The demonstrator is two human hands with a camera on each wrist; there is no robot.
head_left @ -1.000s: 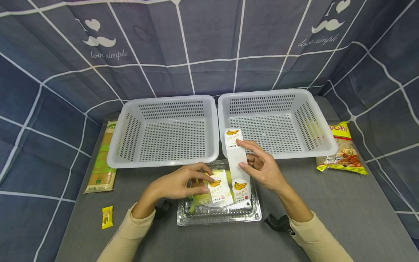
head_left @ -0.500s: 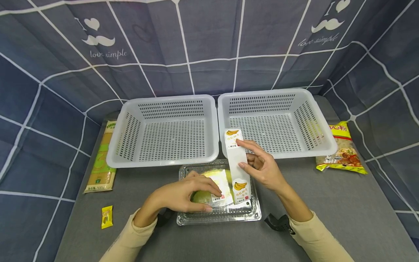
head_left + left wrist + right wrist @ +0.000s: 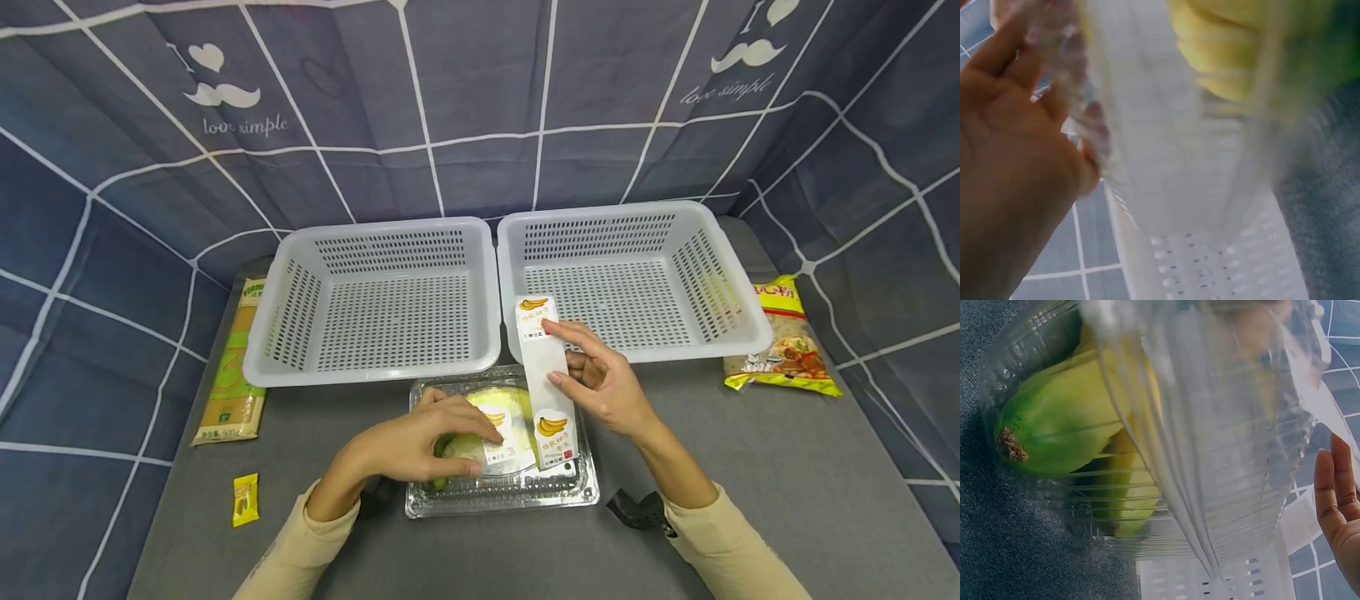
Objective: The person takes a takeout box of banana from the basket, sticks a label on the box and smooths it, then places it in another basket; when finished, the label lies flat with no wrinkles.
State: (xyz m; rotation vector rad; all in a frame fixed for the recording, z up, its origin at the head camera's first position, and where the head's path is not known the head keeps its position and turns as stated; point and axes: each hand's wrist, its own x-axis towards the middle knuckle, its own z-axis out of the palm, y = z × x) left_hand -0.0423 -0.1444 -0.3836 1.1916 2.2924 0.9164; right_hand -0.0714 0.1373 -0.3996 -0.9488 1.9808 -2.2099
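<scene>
A clear plastic clamshell box (image 3: 502, 498) lies in front of me, with yellow-green bananas (image 3: 1066, 415) inside. On its lid is a white label (image 3: 498, 450) printed with bananas. My left hand (image 3: 427, 437) lies over the left side of the lid, its fingertips touching that label and partly covering it. In the left wrist view the hand (image 3: 1022, 125) is beside the box wall. My right hand (image 3: 603, 383) holds a strip of banana labels (image 3: 547, 379) between thumb and fingers; its lower end lies over the lid's right part.
Two white perforated baskets (image 3: 375, 377) (image 3: 637, 354) stand side by side behind the box. A noodle pack (image 3: 232, 367) and a small yellow packet (image 3: 245, 500) lie at the left. Another food bag (image 3: 787, 342) lies at the right. Grid-patterned cloth (image 3: 480, 92) surrounds the table.
The left hand's fingertips have gone from the label's upper left edge across its face, then back slightly. The label now lies on the lid. The right hand and strip have hardly moved.
</scene>
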